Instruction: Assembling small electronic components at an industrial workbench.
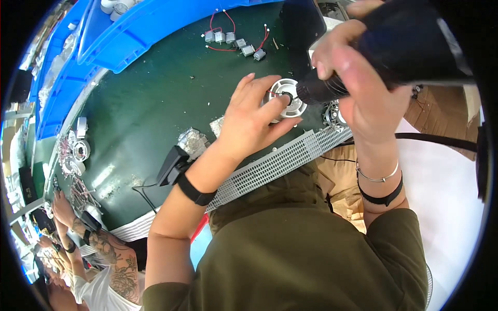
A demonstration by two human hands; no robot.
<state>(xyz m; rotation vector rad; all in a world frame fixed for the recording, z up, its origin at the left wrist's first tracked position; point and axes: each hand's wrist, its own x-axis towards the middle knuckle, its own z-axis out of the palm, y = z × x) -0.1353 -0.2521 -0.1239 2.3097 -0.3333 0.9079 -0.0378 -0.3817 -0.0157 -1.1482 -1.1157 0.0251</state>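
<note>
My left hand [249,120] grips a round white plastic housing [297,109] against the green table, fingers around its rim and thumb near its dark centre. A short red wire shows inside the housing. My right hand [365,85] is wrapped round a black power driver [415,44], held sideways. Its ribbed nose [311,90] points left at the housing's centre, and the tip's exact contact is hard to make out. Close to the nose, below it, lie round silver-and-white parts [334,115].
Small silver motors [219,37] with red wires lie at the back, below blue bins [129,39]. Clear bags [193,142] sit beside my left forearm. White perforated edging [275,161] borders the table's near side. A co-worker's tattooed arm [122,264] reaches in at lower left, near white rings [81,150].
</note>
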